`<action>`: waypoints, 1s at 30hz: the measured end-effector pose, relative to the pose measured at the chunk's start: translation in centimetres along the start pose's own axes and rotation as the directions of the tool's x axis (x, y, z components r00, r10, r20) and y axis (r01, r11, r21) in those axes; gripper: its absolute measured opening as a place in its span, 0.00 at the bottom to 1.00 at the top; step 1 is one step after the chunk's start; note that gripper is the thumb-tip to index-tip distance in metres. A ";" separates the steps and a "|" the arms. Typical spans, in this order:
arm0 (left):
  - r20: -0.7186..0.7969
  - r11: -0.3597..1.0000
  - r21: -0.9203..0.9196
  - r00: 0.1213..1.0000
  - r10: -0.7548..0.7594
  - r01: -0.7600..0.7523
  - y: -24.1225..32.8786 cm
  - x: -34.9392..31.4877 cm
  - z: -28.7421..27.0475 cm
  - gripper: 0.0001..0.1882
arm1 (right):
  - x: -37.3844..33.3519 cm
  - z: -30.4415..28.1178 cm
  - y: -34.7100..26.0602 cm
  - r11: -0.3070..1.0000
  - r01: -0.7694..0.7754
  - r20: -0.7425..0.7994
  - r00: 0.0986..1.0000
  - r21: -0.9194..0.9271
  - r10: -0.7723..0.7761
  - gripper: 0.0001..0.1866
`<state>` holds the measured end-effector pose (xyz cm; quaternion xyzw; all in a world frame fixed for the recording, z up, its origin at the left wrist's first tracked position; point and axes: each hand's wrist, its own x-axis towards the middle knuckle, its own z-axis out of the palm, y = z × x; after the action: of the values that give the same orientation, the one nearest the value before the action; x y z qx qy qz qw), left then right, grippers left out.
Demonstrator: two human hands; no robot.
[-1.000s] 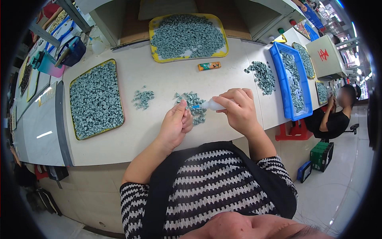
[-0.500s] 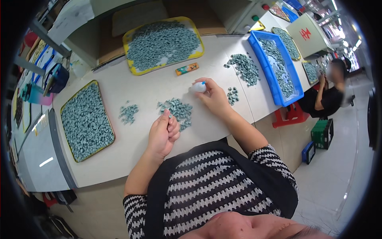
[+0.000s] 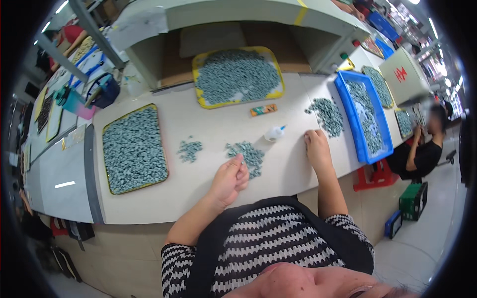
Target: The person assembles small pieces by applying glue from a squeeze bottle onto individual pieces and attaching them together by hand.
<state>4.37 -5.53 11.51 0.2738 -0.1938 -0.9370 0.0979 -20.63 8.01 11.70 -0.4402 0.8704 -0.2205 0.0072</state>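
Note:
My left hand (image 3: 229,181) is closed, thumb pressed on the fingers, at the near-left edge of a loose heap of small grey-green pieces (image 3: 252,156). It pinches a small green piece, now mostly hidden by the fingers. To its right, my right hand (image 3: 318,148) rests low over the table with its fingers curled together; what they hold, if anything, is hidden. A small white squeeze bottle (image 3: 274,133) with a blue tip stands on the table between the two hands. Beyond my right hand lies another heap of the pieces (image 3: 328,117).
A yellow-rimmed tray (image 3: 283,91) of pieces stands at the back, a second tray (image 3: 167,169) at the left. An orange-green packet (image 3: 263,110), a small scatter of pieces (image 3: 190,150) and a blue bin (image 3: 352,124) share the table. A co-worker (image 3: 431,144) sits far right.
My right hand has let go of the white bottle, leaving it on the table, and moved right, over where a small heap lay. My left hand stays closed near the middle heap. The view has shifted.

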 end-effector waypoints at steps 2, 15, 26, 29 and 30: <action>0.001 1.000 0.011 1.000 0.020 -0.020 0.3 -1.2 0.1 0.21 | -0.4 -0.3 -0.7 1.000 0.005 0.013 1.000 0.027 -0.005 0.06; 0.026 0.999 0.038 0.999 -0.018 0.018 0.7 -3.9 1.5 0.20 | -3.0 -4.6 -6.3 0.958 0.094 -0.240 0.970 0.271 -0.028 0.05; 0.125 0.992 0.094 0.988 -0.097 0.085 -2.1 0.1 3.5 0.19 | -4.1 -1.2 -8.8 0.687 0.447 -0.267 0.894 0.573 -0.359 0.11; 0.140 0.996 0.041 0.986 -0.088 0.083 -2.3 0.5 3.5 0.18 | -4.2 -0.2 -8.6 0.662 0.515 -0.323 0.857 0.544 -0.401 0.12; 0.136 0.997 0.034 0.988 -0.073 0.069 -2.3 0.6 3.4 0.18 | -4.2 0.2 -8.5 0.648 0.541 -0.350 0.841 0.536 -0.412 0.13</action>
<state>1.84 -2.62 12.90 0.2171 -0.2038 -0.9535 0.0468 -11.57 6.77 14.10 -0.6030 0.5980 -0.5280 0.0061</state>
